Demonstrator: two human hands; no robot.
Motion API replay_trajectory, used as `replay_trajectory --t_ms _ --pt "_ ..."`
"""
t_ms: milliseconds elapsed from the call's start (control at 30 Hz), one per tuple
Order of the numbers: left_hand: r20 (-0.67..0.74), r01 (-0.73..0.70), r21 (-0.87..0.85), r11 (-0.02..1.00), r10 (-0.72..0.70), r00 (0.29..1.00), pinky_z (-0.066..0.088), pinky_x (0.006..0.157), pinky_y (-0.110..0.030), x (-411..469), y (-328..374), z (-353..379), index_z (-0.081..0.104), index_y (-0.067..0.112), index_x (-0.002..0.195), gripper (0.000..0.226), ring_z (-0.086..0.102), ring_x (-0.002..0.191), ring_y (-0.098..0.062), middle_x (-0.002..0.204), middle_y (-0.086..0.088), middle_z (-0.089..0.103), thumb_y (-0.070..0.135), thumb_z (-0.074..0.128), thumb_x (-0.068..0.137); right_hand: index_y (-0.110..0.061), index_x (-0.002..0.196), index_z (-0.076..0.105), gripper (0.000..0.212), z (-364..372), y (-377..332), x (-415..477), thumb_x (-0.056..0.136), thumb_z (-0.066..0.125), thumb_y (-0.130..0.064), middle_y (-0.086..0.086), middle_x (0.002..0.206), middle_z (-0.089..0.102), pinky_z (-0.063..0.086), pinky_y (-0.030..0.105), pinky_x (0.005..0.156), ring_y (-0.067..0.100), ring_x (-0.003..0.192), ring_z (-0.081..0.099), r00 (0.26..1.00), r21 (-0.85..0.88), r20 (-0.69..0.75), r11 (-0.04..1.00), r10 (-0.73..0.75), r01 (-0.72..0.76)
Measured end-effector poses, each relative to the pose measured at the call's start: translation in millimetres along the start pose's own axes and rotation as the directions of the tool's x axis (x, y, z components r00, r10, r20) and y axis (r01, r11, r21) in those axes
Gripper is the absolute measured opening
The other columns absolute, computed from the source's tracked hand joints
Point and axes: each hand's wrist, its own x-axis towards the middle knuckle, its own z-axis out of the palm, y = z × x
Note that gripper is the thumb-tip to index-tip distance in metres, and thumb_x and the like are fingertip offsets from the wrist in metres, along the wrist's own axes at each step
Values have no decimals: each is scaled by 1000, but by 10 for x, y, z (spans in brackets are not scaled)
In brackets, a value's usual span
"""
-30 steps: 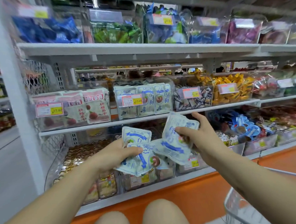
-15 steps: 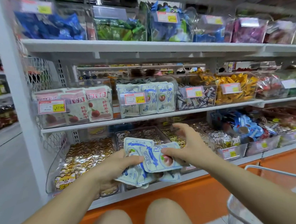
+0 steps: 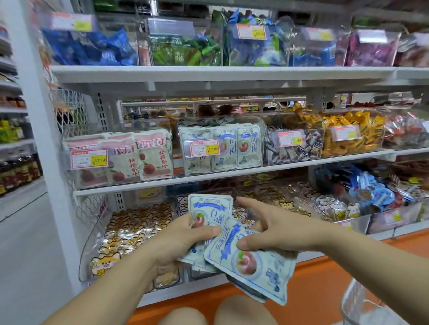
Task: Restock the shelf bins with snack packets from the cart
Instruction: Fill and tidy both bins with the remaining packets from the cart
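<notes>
orange shelf base (image 3: 314, 281) and the cart (image 3: 357, 301) rim sit nearest. left hand (image 3: 178, 241) still grips the pale blue packets (image 3: 211, 217); right hand (image 3: 269, 231), lowered from its lift, now pinches the front packet (image 3: 248, 262). matching bin (image 3: 220, 121) above likely waits for them.

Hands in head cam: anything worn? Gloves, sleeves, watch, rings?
Nothing worn. Left hand and right hand are bare: no gloves, rings, watch or wristbands showing, and no sleeves in view up to the frame edge.
</notes>
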Motion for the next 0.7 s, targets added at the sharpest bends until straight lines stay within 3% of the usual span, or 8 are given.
replay_trajectory --t_ms 67,133,233,333,400,467,567,700 --pt "-45 -35 42 999 37 998 59 82 -37 10 41 -23 59 6 124 39 73 101 -26 113 -11 75 21 68 89 -37 154 19 94 -5 54 29 83 80 -35 7 73 70 40 27 49 14 59 61 997 61 -73 998 -4 8" --pt "-67 -44 47 998 47 997 55 95 -42 17 88 -56 57 15 127 37 71 107 -22 115 -3 75 30 62 95 -25 145 46 68 -61 108 43 86 78 -32 1 67 65 39 24 50 11 56 57 988 138 -158 990 4 18" --pt "-125 -6 -41 999 1 992 57 89 -42 88 144 -66 57 16 123 22 73 102 -23 111 -3 76 19 57 101 -16 124 68 32 -65 102 36 93 69 -22 9 89 76 48 21 51 12 61 66 989 337 -143 942 48 3" --pt "-167 32 -156 987 -59 984 57 72 -39 207 189 -73 51 4 112 17 70 90 -30 106 -17 70 3 55 95 -9 116 73 32 -9 120 100 88 67 -23 18 102 75 56 26 57 21 74 73 989 552 -138 833 55 31" --pt "-230 32 -142 989 -64 971 55 64 -36 294 285 -123 49 6 114 21 66 87 -30 106 -26 65 3 55 93 -6 117 72 39 -114 120 214 85 67 -29 21 110 73 60 36 73 31 94 72 970 634 -232 767 69 97" --pt "-310 -14 -78 997 -11 951 56 67 -36 377 464 -211 47 6 124 34 68 94 -30 113 -24 68 9 60 93 -1 119 69 43 -331 58 346 88 67 -31 22 113 72 58 43 85 37 105 68 938 679 -332 716 102 163" --pt "-385 -115 72 991 134 913 54 87 -41 496 857 -358 53 18 118 33 67 100 -29 112 -13 69 18 70 90 0 118 68 39 -695 -189 530 93 65 -30 20 110 73 60 40 80 34 101 71 892 675 -436 698 117 238" --pt "-413 -169 251 953 263 872 52 66 -27 747 1444 -510 57 13 105 8 68 78 -12 95 -2 70 14 62 98 -3 106 70 25 -1104 -561 864 96 65 -26 15 95 77 59 35 64 25 79 76 807 591 -580 739 109 325"
